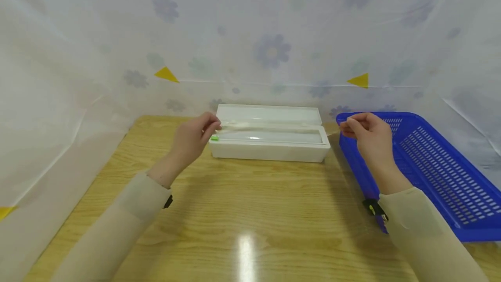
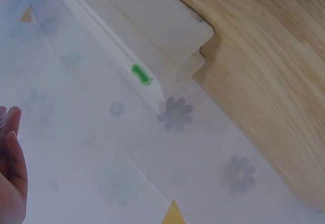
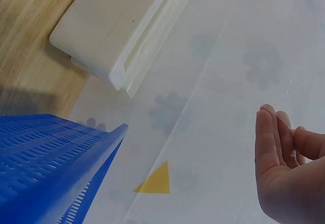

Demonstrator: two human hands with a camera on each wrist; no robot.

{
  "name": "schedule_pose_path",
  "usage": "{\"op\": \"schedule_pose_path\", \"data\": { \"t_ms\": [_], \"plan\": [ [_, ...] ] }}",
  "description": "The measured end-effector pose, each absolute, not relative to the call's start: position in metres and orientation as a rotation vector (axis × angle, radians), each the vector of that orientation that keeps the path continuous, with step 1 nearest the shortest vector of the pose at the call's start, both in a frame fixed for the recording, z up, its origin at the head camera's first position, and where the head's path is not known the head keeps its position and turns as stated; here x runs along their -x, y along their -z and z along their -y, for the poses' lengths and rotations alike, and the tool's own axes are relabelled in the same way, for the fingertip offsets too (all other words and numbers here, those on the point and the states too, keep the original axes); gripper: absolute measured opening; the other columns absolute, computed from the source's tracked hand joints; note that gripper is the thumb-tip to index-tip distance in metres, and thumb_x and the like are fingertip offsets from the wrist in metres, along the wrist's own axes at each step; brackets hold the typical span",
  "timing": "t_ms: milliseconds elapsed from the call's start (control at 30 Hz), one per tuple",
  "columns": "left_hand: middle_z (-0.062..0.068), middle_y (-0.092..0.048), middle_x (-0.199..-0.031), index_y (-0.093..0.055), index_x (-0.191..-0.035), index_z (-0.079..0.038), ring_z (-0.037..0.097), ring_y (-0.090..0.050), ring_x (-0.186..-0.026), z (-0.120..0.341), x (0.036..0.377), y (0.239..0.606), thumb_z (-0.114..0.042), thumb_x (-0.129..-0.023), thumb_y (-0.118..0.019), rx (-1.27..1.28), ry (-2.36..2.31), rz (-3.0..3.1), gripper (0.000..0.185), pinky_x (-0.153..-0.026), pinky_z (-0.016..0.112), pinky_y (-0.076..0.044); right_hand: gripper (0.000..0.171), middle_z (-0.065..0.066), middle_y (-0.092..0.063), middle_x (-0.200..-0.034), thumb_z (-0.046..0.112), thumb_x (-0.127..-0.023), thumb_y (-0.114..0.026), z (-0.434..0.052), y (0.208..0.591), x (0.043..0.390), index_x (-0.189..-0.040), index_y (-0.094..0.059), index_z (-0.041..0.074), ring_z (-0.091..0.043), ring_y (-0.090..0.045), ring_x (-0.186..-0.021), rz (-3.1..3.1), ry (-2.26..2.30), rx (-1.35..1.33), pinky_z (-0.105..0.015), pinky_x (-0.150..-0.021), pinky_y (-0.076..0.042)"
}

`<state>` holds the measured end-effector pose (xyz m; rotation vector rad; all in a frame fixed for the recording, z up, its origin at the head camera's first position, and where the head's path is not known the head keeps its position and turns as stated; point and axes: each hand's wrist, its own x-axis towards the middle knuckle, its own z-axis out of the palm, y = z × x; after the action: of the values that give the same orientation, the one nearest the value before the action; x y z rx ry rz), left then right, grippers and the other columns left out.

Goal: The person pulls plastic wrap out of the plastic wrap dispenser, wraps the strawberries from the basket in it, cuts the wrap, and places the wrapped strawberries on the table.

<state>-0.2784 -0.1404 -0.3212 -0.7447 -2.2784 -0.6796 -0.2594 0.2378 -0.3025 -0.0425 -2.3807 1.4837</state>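
A long white cling film dispenser (image 1: 270, 151) stands at the back of the table with its lid (image 1: 270, 112) raised and a green slider (image 1: 214, 138) at its left end. Clear cling film (image 1: 333, 132) stretches above it between my two hands. My left hand (image 1: 192, 136) pinches one end of the film between thumb and fingers, just past the dispenser's left end. Beyond its right end, my right hand (image 1: 369, 136) pinches the other end. In the wrist views, the left hand (image 2: 11, 168) and right hand (image 3: 287, 168) show only in part.
A blue plastic basket (image 1: 442, 160) with slotted walls stands on the right, under my right forearm. The wooden table (image 1: 250, 203) ends at a flowered white sheet (image 1: 250, 55) at the back. Yellow triangles (image 1: 359, 80) mark the sheet.
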Motion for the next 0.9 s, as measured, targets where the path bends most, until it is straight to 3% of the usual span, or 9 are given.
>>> {"op": "schedule_pose_path", "data": {
  "t_ms": [233,467,667,767,900],
  "plan": [
    [0.006,-0.063,-0.070,-0.061,-0.091,-0.004,0.008,-0.040,-0.049,0.146,0.264,0.315,-0.008,-0.085,-0.065,0.856,0.620,2.177,0.008,-0.047,0.023,-0.034,0.030,0.019,-0.065,-0.085,0.034,-0.093,-0.052,-0.244,0.301,0.243,-0.105,-0.058,0.008,0.001,-0.065,-0.080,2.366,-1.471,0.011,-0.011,-0.074,-0.051],
    [0.006,-0.067,-0.072,-0.062,-0.091,-0.004,0.008,-0.048,-0.050,0.150,0.253,0.303,-0.001,-0.081,-0.067,0.932,0.639,2.126,0.012,-0.047,0.022,-0.037,0.028,0.022,-0.066,-0.086,0.029,-0.095,-0.050,-0.246,0.290,0.222,-0.105,-0.057,0.004,0.001,-0.065,-0.082,2.340,-1.426,-0.101,-0.011,-0.075,-0.050],
    [0.003,-0.064,-0.071,-0.063,-0.091,-0.004,0.005,-0.049,-0.052,0.154,0.241,0.289,0.001,-0.083,-0.065,0.978,0.713,2.142,0.010,-0.051,0.016,-0.037,0.022,0.024,-0.067,-0.087,0.026,-0.095,-0.051,-0.251,0.278,0.211,-0.104,-0.058,0.007,0.004,-0.064,-0.082,2.355,-1.439,-0.127,-0.006,-0.078,-0.045],
    [0.005,-0.067,-0.076,-0.063,-0.091,-0.003,0.005,-0.049,-0.052,0.157,0.235,0.282,-0.006,-0.089,-0.060,1.015,0.742,2.134,0.005,-0.052,0.014,-0.035,0.021,0.020,-0.069,-0.089,0.025,-0.094,-0.053,-0.255,0.272,0.205,-0.104,-0.058,0.007,0.002,-0.065,-0.085,2.350,-1.496,-0.161,-0.006,-0.080,-0.042],
    [0.009,-0.071,-0.086,-0.063,-0.089,-0.003,0.004,-0.051,-0.052,0.161,0.227,0.273,-0.024,-0.095,-0.051,1.120,0.798,2.093,0.025,-0.050,0.013,-0.032,0.020,0.012,-0.071,-0.091,0.019,-0.093,-0.056,-0.262,0.268,0.194,-0.104,-0.058,0.002,-0.002,-0.065,-0.088,2.257,-1.650,-0.272,-0.008,-0.085,-0.040]
  ]
}}
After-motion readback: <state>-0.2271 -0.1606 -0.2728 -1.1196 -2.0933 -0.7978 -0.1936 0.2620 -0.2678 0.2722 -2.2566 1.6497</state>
